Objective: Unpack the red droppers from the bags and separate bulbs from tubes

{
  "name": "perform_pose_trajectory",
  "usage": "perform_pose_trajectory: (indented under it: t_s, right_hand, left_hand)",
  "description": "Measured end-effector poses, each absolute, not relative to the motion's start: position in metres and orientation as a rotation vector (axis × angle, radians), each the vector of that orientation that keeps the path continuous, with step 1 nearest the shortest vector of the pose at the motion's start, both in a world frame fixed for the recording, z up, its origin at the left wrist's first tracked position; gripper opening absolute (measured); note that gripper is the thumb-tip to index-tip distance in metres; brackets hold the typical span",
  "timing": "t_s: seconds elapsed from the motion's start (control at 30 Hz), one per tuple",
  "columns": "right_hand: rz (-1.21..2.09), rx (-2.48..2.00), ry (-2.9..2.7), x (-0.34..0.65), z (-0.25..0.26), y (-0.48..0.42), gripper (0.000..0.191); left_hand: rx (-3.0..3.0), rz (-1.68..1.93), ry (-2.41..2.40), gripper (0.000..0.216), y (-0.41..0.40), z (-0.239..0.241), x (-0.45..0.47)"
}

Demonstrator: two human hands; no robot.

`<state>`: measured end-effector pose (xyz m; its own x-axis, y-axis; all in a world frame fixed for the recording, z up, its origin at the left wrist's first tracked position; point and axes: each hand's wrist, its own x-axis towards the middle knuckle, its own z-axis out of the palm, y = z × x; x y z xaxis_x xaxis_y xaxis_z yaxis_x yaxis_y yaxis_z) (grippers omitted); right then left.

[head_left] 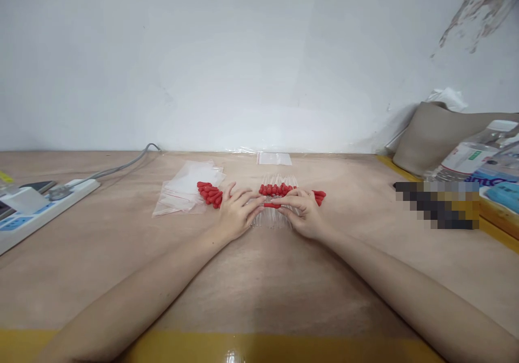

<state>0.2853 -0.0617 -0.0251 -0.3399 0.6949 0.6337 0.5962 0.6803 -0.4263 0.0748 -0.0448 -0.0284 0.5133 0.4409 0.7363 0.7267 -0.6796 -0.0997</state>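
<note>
Between my two hands a dropper lies crosswise, its red rubber bulb (271,205) showing in the gap. My left hand (240,210) pinches it from the left, thumb and forefinger together, other fingers loosely bent. From the right, my right hand (303,212) grips it with thumb and fingertips; its clear tube cannot be made out. Just behind is a row of red-bulbed droppers (278,189), clear thin tubes (279,180) pointing to the wall. More clear tubes (270,221) lie under my hands. Red bulbs (210,194) are heaped beside my left hand, and others (320,196) peek out behind my right.
Clear zip bags (184,187) are spread at left, with another bag (274,159) by the wall. A white power strip (60,203) with a grey cable occupies the far left. Plastic bottles (466,155) and a blurred dark object (440,206) stand at right.
</note>
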Motion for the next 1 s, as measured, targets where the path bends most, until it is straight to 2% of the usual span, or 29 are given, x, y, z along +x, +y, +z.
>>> perform_pose_trajectory:
  t_s: [0.5, 0.6, 0.8, 1.0]
  right_hand:
    - [-0.146, -1.075, -2.319, 0.273, -0.017, -0.064, 0.026]
    - [-0.264, -1.054, -2.325, 0.276, -0.015, -0.067, 0.03]
    - [-0.497, -1.02, -2.261, 0.277, -0.022, -0.069, 0.025]
    - [-0.427, -1.03, -2.247, 0.285, -0.028, -0.066, 0.026]
  left_hand:
    - [-2.302, -0.795, -0.824, 0.018, -0.054, -0.024, 0.082]
    - [-2.308, -0.776, -0.83, 0.019, -0.057, -0.023, 0.081]
    - [-2.396, -0.841, -0.964, 0.02, -0.061, -0.02, 0.085]
    - [-2.47, -0.884, -1.087, 0.026, -0.064, -0.015, 0.087]
